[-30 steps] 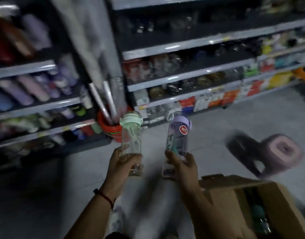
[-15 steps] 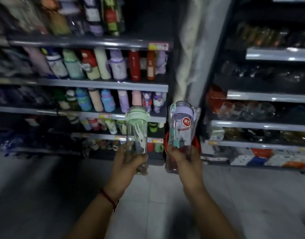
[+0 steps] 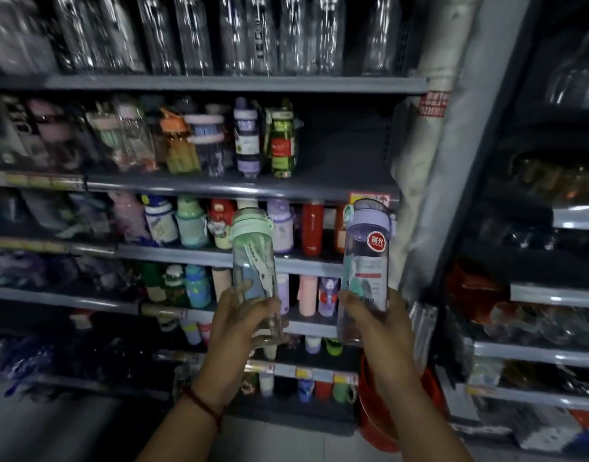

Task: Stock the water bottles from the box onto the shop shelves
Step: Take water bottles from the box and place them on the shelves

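From my remote feed I see 2 bare forearms with no sleeves reaching the wrists, the left hand (image 3: 243, 325) and right hand (image 3: 379, 328) wearing no gloves or rings that I can make out, and 1 thin red cord bracelet (image 3: 203, 403) circling the left wrist.

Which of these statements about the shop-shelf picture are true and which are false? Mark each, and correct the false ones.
1. The left hand holds a green-lidded bottle. True.
2. The purple-lidded bottle in the right hand lies on its side. False: it is held upright.
3. The second shelf has bare space at its right end. True.
4. The purple-lidded bottle carries a blue sticker. False: the round sticker is red.
5. A red cord circles the left wrist. True.
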The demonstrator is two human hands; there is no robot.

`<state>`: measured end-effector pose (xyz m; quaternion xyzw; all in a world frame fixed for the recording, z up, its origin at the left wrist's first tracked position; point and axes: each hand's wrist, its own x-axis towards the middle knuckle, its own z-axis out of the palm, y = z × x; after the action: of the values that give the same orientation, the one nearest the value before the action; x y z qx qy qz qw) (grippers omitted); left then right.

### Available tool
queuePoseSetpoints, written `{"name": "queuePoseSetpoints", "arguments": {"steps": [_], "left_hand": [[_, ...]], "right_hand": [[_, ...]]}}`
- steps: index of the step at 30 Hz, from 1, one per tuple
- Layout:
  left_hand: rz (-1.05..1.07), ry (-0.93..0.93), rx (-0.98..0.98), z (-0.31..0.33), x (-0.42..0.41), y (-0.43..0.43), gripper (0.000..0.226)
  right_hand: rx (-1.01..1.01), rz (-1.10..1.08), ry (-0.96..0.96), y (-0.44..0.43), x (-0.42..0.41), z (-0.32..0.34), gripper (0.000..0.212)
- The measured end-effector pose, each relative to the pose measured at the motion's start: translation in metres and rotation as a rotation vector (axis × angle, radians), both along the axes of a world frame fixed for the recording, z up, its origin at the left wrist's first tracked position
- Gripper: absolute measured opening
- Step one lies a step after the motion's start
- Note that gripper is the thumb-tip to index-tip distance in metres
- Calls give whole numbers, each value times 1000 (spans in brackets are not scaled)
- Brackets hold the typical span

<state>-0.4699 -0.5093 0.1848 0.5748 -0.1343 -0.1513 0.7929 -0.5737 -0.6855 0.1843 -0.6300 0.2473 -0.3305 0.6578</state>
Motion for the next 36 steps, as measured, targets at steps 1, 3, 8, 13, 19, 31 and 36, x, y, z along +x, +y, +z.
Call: {"name": "queuePoseSetpoints", "arguments": {"steps": [1, 3, 8, 13, 19, 31, 36], "left_hand": [[6, -9, 0, 5, 13, -7, 38], [3, -13, -10, 16, 36, -23, 31], [0, -36, -29, 50, 92, -75, 36], [-105, -95, 17, 73, 145, -131, 43], [-188, -74, 7, 90, 184, -194, 40], [-337, -240, 84, 128, 283, -257, 42], [-335, -266, 140, 132, 320, -287, 67]], "right_hand": [[-6, 4, -14, -6, 14, 5, 39], [-3, -2, -44, -21, 42, 16, 39], [10, -7, -107, -71, 113, 45, 35], [58, 24, -119, -129, 172, 72, 56], [58, -13, -77, -177, 209, 91, 37], [-94, -55, -69, -231, 248, 133, 39], [-109, -42, -46, -255, 270, 134, 41]]}}
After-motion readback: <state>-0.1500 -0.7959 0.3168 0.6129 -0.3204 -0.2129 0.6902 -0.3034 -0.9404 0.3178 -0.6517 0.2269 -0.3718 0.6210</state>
